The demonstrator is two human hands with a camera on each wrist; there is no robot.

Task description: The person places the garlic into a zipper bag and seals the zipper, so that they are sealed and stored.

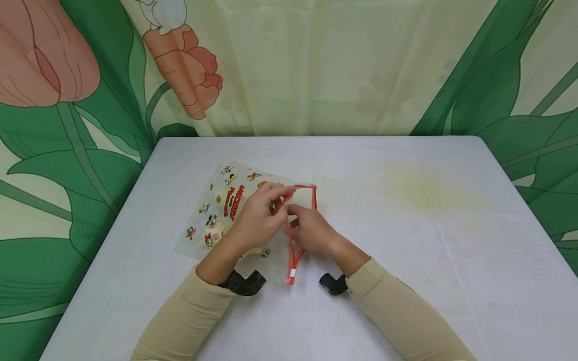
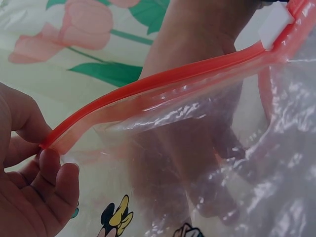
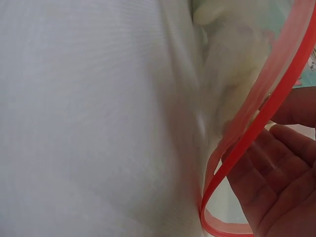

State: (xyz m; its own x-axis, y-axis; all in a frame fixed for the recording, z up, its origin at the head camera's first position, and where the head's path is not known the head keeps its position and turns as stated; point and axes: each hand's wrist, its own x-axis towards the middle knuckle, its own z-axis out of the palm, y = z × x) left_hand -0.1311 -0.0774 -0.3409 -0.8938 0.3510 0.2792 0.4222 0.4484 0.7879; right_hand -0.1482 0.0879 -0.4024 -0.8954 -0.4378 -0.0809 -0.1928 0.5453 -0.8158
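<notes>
A clear plastic zip bag [image 1: 203, 200] with cartoon prints and a red zip edge [image 2: 163, 81] lies on the table, its mouth parted toward the right. A white slider [image 2: 275, 25] sits on the zip. My left hand [image 1: 264, 215] pinches the red edge near its far end; the left wrist view shows thumb and fingers [image 2: 49, 165] on it. At the mouth is my right hand [image 1: 313, 228], its fingers loosely bent past the red edge and seen through the plastic in the left wrist view. Pale yellowish shapes show inside the bag, too blurred to name.
A white cloth covers the table [image 1: 406, 291]. Behind it hangs a curtain [image 1: 325, 65] printed with tulips and leaves. Black wrist mounts [image 1: 246, 283] sit under both wrists, close to the tabletop.
</notes>
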